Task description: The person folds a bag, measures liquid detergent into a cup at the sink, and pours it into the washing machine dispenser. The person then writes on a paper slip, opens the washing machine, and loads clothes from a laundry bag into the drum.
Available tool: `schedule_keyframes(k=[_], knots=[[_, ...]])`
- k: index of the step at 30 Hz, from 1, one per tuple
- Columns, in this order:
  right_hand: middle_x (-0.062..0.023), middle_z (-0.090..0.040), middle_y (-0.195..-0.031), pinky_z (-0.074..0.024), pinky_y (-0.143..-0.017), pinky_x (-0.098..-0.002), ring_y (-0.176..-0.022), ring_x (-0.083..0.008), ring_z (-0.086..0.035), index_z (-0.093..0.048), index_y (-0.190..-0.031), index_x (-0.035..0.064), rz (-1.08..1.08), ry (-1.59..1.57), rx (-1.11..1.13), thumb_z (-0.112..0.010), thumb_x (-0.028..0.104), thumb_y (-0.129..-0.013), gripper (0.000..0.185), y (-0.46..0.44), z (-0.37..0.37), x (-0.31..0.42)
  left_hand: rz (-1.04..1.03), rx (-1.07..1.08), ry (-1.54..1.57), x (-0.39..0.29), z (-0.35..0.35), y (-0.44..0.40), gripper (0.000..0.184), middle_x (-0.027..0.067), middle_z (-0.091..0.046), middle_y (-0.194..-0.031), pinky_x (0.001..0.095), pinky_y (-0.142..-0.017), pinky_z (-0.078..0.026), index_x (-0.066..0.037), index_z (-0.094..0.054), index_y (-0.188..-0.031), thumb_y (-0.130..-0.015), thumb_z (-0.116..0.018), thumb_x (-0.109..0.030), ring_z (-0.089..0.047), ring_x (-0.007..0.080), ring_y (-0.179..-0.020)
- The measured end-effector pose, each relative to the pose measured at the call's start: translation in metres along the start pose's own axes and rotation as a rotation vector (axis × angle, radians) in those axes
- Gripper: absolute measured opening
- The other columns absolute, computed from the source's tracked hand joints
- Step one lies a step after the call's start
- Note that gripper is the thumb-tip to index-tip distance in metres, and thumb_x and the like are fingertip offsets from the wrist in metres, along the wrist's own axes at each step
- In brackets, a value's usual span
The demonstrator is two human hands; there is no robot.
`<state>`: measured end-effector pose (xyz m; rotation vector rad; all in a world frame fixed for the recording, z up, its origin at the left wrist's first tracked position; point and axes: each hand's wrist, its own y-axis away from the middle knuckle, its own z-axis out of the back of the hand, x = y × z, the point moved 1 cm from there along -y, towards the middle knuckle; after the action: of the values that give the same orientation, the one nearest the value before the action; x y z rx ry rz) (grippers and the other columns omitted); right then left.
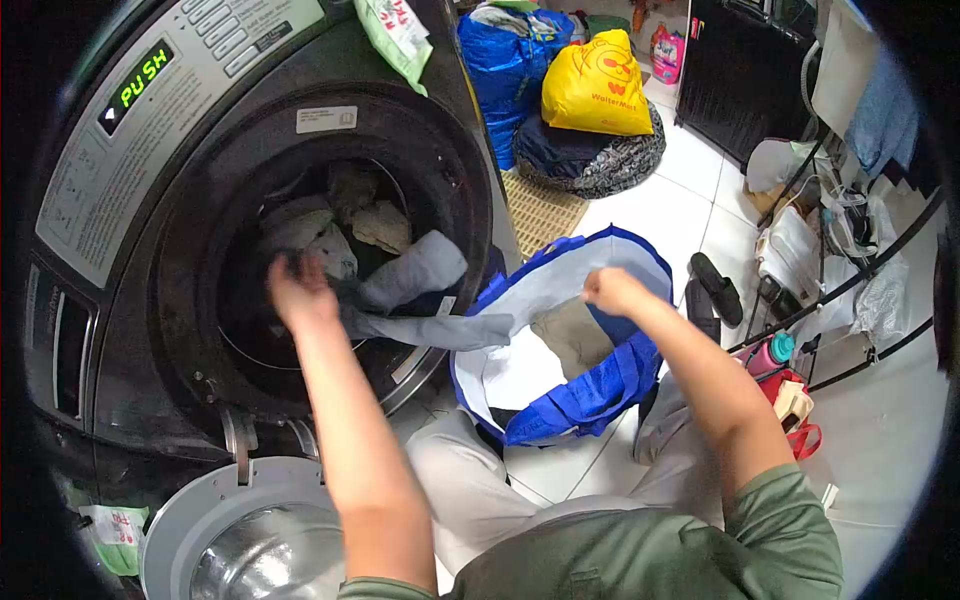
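Observation:
My left hand (303,290) reaches into the mouth of the front-loading washing machine (150,250), its fingers smeared by motion against the dark drum. Several pieces of laundry lie in the drum, among them a beige cloth (382,228). A grey garment (425,328) hangs over the drum's lip and stretches toward the blue bag (572,415). My right hand (612,292) is closed above the bag's far side; what it holds, if anything, is hidden. Just below it, an olive-grey cloth (575,340) lies in the bag, beside white fabric (525,360).
The machine's round door (265,545) hangs open at lower left. A yellow plastic bag (600,85) sits on a dark round cushion at the back, next to a full blue bag (500,80). Black slippers (715,290) and a wire rack (880,260) with items stand right.

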<state>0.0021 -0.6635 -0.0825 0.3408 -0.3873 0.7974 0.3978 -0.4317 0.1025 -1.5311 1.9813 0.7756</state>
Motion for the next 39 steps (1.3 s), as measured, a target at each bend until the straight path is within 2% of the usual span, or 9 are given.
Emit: schedule_keyframes(k=[4, 7, 10, 15, 18, 22, 25, 32, 39], knots=[[-0.0237, -0.07, -0.103, -0.0535, -0.087, -0.0452, -0.099, -0.0378, -0.067, -0.073, -0.099, 0.0026, 0.067, 0.213, 0.43, -0.07, 0.035, -0.082, 0.037, 0.029, -0.062, 0.03, -0.142, 0.55, -0.685, 0.087, 0.017, 0.07, 0.062, 0.013, -0.063, -0.113, 0.041, -0.089, -0.051, -0.002, -0.045, -0.14, -0.085, -0.068, -0.017, -0.061, 0.0269, -0.099], [-0.0211, -0.067, -0.118, -0.0527, -0.092, -0.0454, -0.109, -0.0356, -0.065, -0.066, -0.116, 0.0022, 0.196, 0.369, 0.615, -0.074, 0.029, -0.079, 0.047, 0.041, -0.103, 0.033, -0.314, 0.778, -2.175, 0.103, 0.033, 0.093, 0.137, 0.0201, 0.012, -0.163, 0.0578, -0.115, -0.028, -0.033, -0.012, -0.158, -0.049, -0.093, -0.049, -0.014, 0.0595, -0.143], [-0.0183, -0.067, -0.121, -0.0531, -0.092, -0.0454, -0.112, -0.0331, -0.065, -0.064, -0.122, 0.0047, 0.171, 0.424, 0.574, -0.08, 0.028, -0.074, 0.055, 0.045, -0.094, 0.028, -0.056, 0.99, -2.307, 0.118, 0.098, 0.041, 0.141, 0.022, -0.014, -0.162, 0.0592, -0.11, -0.036, -0.03, -0.013, -0.158, -0.045, -0.094, -0.048, -0.023, 0.0538, -0.143], [-0.0181, -0.069, -0.114, -0.0529, -0.092, -0.0448, -0.109, -0.0336, -0.066, -0.068, -0.113, 0.0041, 0.183, 0.365, 0.661, -0.082, 0.04, -0.072, 0.056, 0.037, -0.089, 0.007, -0.109, 1.123, -2.008, 0.092, 0.128, 0.004, 0.078, 0.0203, -0.057, -0.132, 0.0418, -0.101, -0.047, -0.01, -0.052, -0.136, -0.066, -0.085, -0.016, -0.055, 0.0359, -0.123], [-0.0197, -0.07, -0.114, -0.0552, -0.088, -0.0432, -0.105, -0.033, -0.069, -0.074, -0.107, 0.0034, 0.129, 0.351, 0.555, -0.077, 0.031, -0.076, 0.042, 0.045, -0.088, 0.029, -0.705, 0.138, -1.502, 0.055, 0.171, -0.075, 0.058, 0.0265, -0.058, -0.129, 0.0452, -0.103, -0.045, 0.008, -0.048, -0.132, -0.08, -0.069, -0.005, -0.055, 0.0401, -0.121], [-0.0208, -0.071, -0.11, -0.0557, -0.087, -0.0429, -0.103, -0.0331, -0.07, -0.074, -0.105, 0.0017, 0.119, 0.417, 0.526, -0.068, 0.024, -0.08, 0.034, 0.056, -0.113, 0.04, -0.471, -0.242, -1.374, -0.005, 0.147, -0.081, 0.09, 0.0362, -0.025, -0.15, 0.0478, -0.117, -0.027, 0.012, -0.023, -0.145, -0.087, -0.069, -0.039, -0.029, 0.0447, -0.141], [-0.0201, -0.072, -0.107, -0.0557, -0.086, -0.0425, -0.102, -0.033, -0.07, -0.074, -0.104, 0.0004, 0.121, 0.406, 0.48, -0.063, 0.017, -0.08, 0.031, 0.056, -0.099, 0.046, -0.129, 0.17, -2.131, 0.041, 0.187, -0.13, 0.124, 0.0321, 0.005, -0.16, 0.051, -0.121, -0.014, 0.004, -0.005, -0.154, -0.076, -0.065, -0.071, 0.006, 0.0453, -0.15], [-0.0169, -0.069, -0.085, -0.0533, -0.074, -0.0405, -0.081, -0.0299, -0.067, -0.069, -0.093, 0.006, 0.11, -0.043, 0.006, -0.072, 0.023, -0.076, 0.024, 0.045, 0.101, 0.027, 0.155, 0.517, -2.556, 0.068, 0.169, -0.08, 0.077, 0.0243, -0.038, -0.152, 0.0436, -0.115, -0.033, -0.001, -0.045, -0.144, -0.093, -0.054, -0.058, -0.04, 0.0361, -0.14], [-0.0053, -0.067, -0.091, -0.0493, -0.078, -0.0307, -0.085, -0.0136, -0.06, -0.065, -0.104, 0.0024, 0.223, -1.008, -0.249, -0.061, 0.01, -0.091, 0.016, 0.064, 0.141, 0.035, -0.071, 1.007, -1.601, 0.046, 0.02, 0.07, 0.059, 0.0237, -0.067, -0.12, 0.0391, -0.101, -0.047, 0.003, -0.057, -0.133, -0.092, -0.066, -0.039, -0.065, 0.0328, -0.113]])
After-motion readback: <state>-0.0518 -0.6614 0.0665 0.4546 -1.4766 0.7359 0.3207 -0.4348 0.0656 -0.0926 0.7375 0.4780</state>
